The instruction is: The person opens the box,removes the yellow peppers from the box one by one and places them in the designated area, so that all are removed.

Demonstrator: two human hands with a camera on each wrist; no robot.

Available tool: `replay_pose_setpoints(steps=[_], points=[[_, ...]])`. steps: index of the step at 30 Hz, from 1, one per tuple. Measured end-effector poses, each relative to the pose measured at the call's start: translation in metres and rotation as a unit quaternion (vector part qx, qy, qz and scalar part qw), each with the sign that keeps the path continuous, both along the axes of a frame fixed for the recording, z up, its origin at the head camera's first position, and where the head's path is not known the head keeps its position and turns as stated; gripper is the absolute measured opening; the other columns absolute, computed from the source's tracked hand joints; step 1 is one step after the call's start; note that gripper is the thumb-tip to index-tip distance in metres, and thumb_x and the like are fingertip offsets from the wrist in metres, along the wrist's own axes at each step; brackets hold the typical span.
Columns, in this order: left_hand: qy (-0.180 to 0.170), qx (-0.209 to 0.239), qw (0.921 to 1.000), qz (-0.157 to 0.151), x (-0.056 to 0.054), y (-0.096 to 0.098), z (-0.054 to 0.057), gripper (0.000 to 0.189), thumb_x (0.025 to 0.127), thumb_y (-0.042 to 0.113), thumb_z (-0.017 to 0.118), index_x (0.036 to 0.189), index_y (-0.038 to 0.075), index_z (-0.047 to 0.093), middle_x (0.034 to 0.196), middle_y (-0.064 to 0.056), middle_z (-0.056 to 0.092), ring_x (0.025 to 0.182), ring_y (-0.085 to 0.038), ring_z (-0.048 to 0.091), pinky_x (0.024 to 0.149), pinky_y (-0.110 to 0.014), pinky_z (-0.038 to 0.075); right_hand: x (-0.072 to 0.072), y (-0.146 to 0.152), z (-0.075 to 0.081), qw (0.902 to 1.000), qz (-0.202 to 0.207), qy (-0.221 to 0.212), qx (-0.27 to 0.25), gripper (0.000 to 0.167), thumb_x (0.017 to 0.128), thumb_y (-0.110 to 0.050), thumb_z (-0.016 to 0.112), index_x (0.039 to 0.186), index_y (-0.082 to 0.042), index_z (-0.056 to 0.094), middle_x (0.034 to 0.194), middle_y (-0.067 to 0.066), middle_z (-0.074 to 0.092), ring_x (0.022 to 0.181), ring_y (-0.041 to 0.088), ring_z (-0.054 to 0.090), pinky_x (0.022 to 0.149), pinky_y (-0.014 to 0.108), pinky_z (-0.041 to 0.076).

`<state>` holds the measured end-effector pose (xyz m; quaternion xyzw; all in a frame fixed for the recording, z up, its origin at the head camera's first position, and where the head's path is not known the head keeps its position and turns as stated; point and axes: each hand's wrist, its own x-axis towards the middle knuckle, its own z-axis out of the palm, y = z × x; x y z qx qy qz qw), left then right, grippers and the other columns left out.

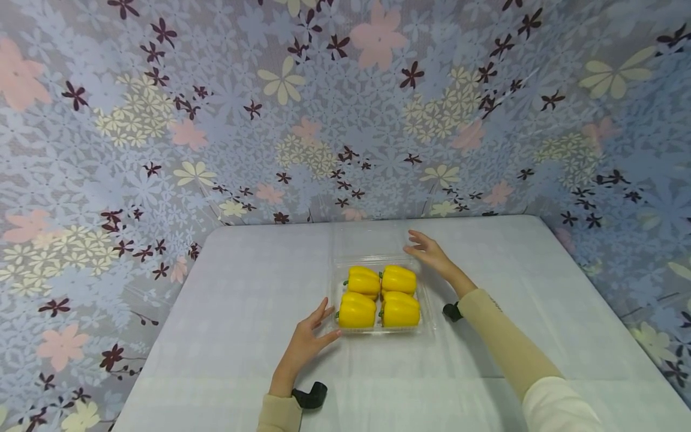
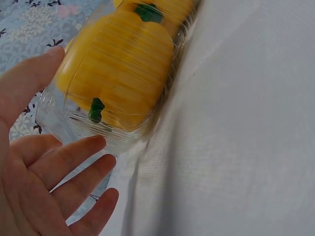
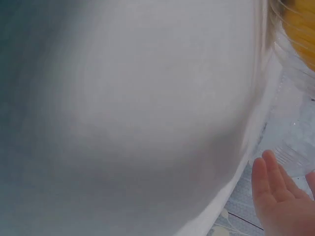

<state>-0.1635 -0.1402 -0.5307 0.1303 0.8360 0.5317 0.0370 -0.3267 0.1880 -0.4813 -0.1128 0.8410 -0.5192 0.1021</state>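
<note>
Several yellow bell peppers with green stems lie in two rows in a clear plastic clamshell container. Its see-through lid is folded back toward the wall. At the container's left side is my left hand, fingers spread and thumb close to the front left corner. The left wrist view has a pepper behind the ribbed plastic wall, with the fingertips right at it. My right hand reaches to the lid's right edge with fingers extended. In the right wrist view its fingers overlap the lid.
A white cloth covers the table, with creases around the container. Behind it hangs a flowered cloth backdrop. Dark wrist-worn devices show beside the left wrist and the right wrist.
</note>
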Motion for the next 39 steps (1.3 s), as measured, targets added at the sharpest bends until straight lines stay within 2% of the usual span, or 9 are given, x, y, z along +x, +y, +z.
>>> replay_pose_setpoints(steps=[7,12,16,20,24,29,34,39], points=[[-0.002,0.001,1.0000,0.007,0.000,0.001,-0.001,0.080,0.085,0.026,0.072,0.149,0.004,0.029,0.140,-0.012,0.053,0.140,-0.033,0.036,0.109,-0.051,0.037,0.004,-0.001,0.002,0.9999,-0.001,-0.009,0.006,0.066,0.098,-0.020,0.053,0.150,0.003,0.019,0.150,0.033,0.025,0.133,0.051,0.034,0.107,0.060,0.036],[0.002,-0.005,1.0000,0.006,0.000,0.001,-0.002,0.079,0.085,0.027,0.071,0.149,0.005,0.029,0.140,-0.011,0.053,0.139,-0.033,0.036,0.108,-0.050,0.038,0.002,-0.001,0.001,0.9999,-0.002,-0.017,0.004,0.067,0.098,-0.019,0.053,0.150,0.004,0.018,0.150,0.034,0.025,0.132,0.051,0.035,0.106,0.060,0.036],[0.001,-0.006,1.0000,0.005,-0.001,0.001,-0.001,0.079,0.085,0.026,0.071,0.149,0.005,0.029,0.140,-0.011,0.053,0.139,-0.033,0.037,0.108,-0.050,0.038,-0.006,0.004,-0.007,0.9994,0.001,-0.035,-0.005,0.069,0.098,-0.021,0.054,0.150,0.004,0.015,0.151,0.034,0.023,0.133,0.051,0.033,0.108,0.060,0.034],[-0.002,0.001,1.0000,0.002,0.000,0.001,0.001,0.078,0.086,0.025,0.071,0.149,0.005,0.029,0.141,-0.013,0.052,0.139,-0.034,0.036,0.109,-0.051,0.037,-0.015,0.008,-0.021,0.9988,0.002,-0.046,0.015,0.071,0.099,-0.026,0.051,0.152,0.000,0.012,0.152,0.032,0.022,0.136,0.049,0.030,0.110,0.058,0.033],[-0.006,0.005,1.0000,0.003,0.001,0.001,0.001,0.079,0.086,0.025,0.071,0.149,0.005,0.028,0.141,-0.013,0.052,0.140,-0.033,0.035,0.109,-0.052,0.036,-0.015,0.010,-0.024,0.9986,-0.018,-0.043,0.026,0.069,0.100,-0.028,0.049,0.152,-0.001,0.014,0.152,0.030,0.023,0.136,0.048,0.031,0.109,0.057,0.035],[-0.003,0.002,1.0000,0.003,0.002,0.000,0.001,0.080,0.086,0.028,0.070,0.150,0.005,0.027,0.142,-0.012,0.051,0.140,-0.032,0.036,0.109,-0.051,0.036,-0.006,0.007,-0.015,0.9978,-0.045,-0.017,0.046,0.065,0.099,-0.027,0.050,0.150,-0.001,0.020,0.152,0.030,0.025,0.136,0.047,0.030,0.110,0.058,0.033],[0.004,-0.003,1.0000,0.004,0.001,0.000,0.000,0.079,0.086,0.027,0.071,0.149,0.005,0.028,0.141,-0.013,0.052,0.139,-0.033,0.037,0.109,-0.051,0.037,0.009,-0.002,-0.005,0.9930,-0.040,0.056,0.096,0.064,0.098,-0.026,0.053,0.148,0.002,0.025,0.150,0.029,0.028,0.138,0.046,0.028,0.110,0.060,0.030],[0.006,-0.005,1.0000,0.003,0.000,0.001,-0.001,0.078,0.086,0.026,0.070,0.149,0.005,0.029,0.140,-0.013,0.052,0.139,-0.033,0.037,0.109,-0.051,0.037,0.028,-0.015,0.004,0.9868,-0.021,0.114,0.114,0.063,0.096,-0.024,0.056,0.147,0.002,0.028,0.149,0.027,0.030,0.138,0.044,0.028,0.111,0.062,0.026]])
